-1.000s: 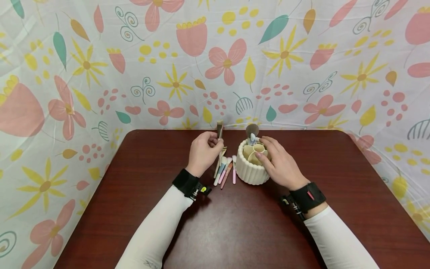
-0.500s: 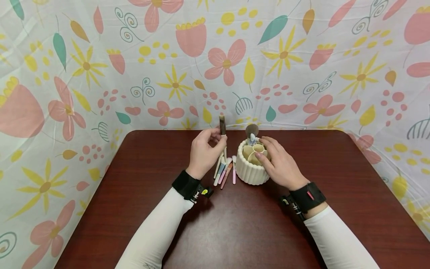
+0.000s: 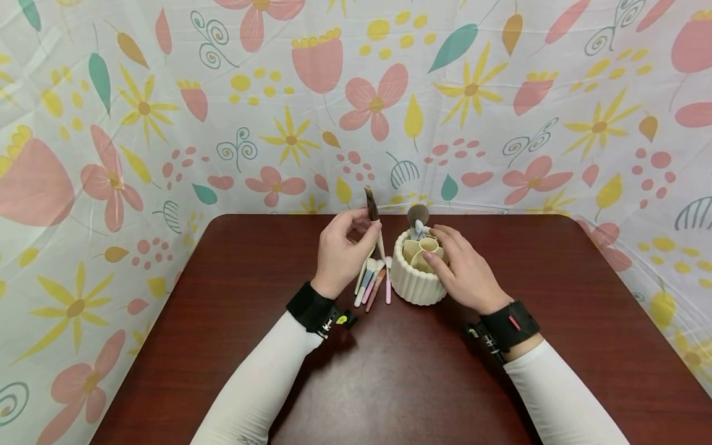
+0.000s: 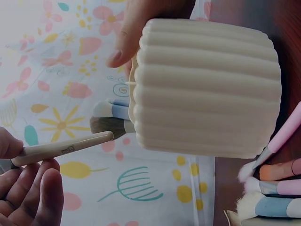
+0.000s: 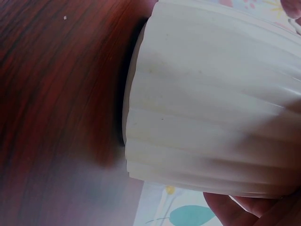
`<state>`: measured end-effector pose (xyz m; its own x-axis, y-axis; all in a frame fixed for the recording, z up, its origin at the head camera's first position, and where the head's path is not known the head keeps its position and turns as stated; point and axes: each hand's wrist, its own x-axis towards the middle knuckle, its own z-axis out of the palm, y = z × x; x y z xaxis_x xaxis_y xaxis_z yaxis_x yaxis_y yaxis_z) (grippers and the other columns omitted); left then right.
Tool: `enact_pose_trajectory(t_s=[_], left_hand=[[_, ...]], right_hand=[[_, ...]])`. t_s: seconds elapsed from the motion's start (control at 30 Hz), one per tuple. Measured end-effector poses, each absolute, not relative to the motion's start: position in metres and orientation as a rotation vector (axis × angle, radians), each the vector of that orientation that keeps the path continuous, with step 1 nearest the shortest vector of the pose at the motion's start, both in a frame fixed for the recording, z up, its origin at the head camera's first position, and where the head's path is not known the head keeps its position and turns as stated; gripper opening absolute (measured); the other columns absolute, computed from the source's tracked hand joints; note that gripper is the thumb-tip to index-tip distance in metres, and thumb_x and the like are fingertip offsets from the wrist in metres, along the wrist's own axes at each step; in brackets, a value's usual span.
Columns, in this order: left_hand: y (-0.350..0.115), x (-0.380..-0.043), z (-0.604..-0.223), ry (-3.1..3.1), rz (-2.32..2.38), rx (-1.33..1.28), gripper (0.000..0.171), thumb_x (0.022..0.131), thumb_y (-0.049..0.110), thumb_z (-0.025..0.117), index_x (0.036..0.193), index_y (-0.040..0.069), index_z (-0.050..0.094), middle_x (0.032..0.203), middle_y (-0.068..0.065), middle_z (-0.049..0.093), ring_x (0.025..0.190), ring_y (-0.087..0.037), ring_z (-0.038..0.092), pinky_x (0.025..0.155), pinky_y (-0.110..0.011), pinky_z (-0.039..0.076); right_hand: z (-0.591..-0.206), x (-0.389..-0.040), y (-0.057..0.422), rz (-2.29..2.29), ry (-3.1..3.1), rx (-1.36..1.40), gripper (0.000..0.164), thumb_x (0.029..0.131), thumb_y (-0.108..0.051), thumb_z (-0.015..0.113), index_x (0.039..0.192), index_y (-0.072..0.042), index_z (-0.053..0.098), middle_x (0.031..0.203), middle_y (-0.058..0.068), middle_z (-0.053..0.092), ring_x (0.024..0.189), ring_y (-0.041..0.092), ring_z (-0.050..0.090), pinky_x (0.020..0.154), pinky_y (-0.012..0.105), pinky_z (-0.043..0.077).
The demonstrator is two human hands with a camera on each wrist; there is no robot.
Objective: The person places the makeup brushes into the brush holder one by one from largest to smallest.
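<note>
Head view: left hand [image 3: 346, 250] pinches a cream-handled, dark-bristled brush [image 3: 372, 207] beside the round, ribbed cream holder [image 3: 417, 288]; right hand [image 3: 466, 272], fingers extended, rests on it — bringing the brush vertical should ease handle-first insertion.

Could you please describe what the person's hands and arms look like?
Both hands are bare. The person wears white sleeves and black wristbands, each with a small black device; the right wristband bears a red label, the left device a yellow mark.
</note>
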<state>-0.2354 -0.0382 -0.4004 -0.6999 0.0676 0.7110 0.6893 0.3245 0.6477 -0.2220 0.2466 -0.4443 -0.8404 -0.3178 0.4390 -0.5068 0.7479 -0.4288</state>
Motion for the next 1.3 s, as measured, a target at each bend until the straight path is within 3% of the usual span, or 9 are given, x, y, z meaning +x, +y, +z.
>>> enact_pose_trajectory(t_s=[0.47,1.0,1.13,1.3], left_hand=[[-0.035,-0.232,-0.400,-1.948,-1.490,-0.715,0.025,0.104,0.012,0.081,0.125,-0.001,0.075,0.109,-0.013,0.077,0.094,-0.025,0.075,0.070,-0.027,0.058],[-0.027,-0.230,-0.405,-1.958,-1.583,-0.776,0.024,0.104,0.010,0.081,0.126,0.002,0.076,0.108,-0.011,0.079,0.087,-0.022,0.077,0.071,-0.029,0.059],[-0.025,-0.230,-0.407,-1.966,-1.568,-0.795,0.023,0.104,0.010,0.081,0.124,0.002,0.077,0.106,-0.010,0.079,0.085,-0.021,0.077,0.072,-0.032,0.061],[-0.023,-0.231,-0.410,-1.987,-1.578,-0.846,0.021,0.105,0.012,0.080,0.124,0.005,0.078,0.110,-0.007,0.078,0.095,-0.017,0.078,0.077,-0.040,0.065]], right_hand=[[-0.445,-0.224,0.245,0.775,-2.598,0.638,0.057,0.118,-0.039,0.057,0.160,-0.001,0.053,0.167,0.021,0.047,0.151,0.042,0.048,0.113,0.067,0.047],[-0.445,-0.223,0.246,0.763,-2.589,0.638,0.056,0.118,-0.038,0.057,0.160,-0.001,0.054,0.166,0.022,0.049,0.150,0.043,0.049,0.111,0.068,0.047],[-0.446,-0.223,0.246,0.764,-2.592,0.636,0.057,0.117,-0.038,0.057,0.160,0.000,0.054,0.166,0.022,0.048,0.151,0.042,0.049,0.112,0.068,0.047],[-0.445,-0.222,0.246,0.761,-2.587,0.641,0.056,0.118,-0.038,0.057,0.160,0.000,0.054,0.166,0.022,0.048,0.150,0.042,0.049,0.111,0.068,0.047]])
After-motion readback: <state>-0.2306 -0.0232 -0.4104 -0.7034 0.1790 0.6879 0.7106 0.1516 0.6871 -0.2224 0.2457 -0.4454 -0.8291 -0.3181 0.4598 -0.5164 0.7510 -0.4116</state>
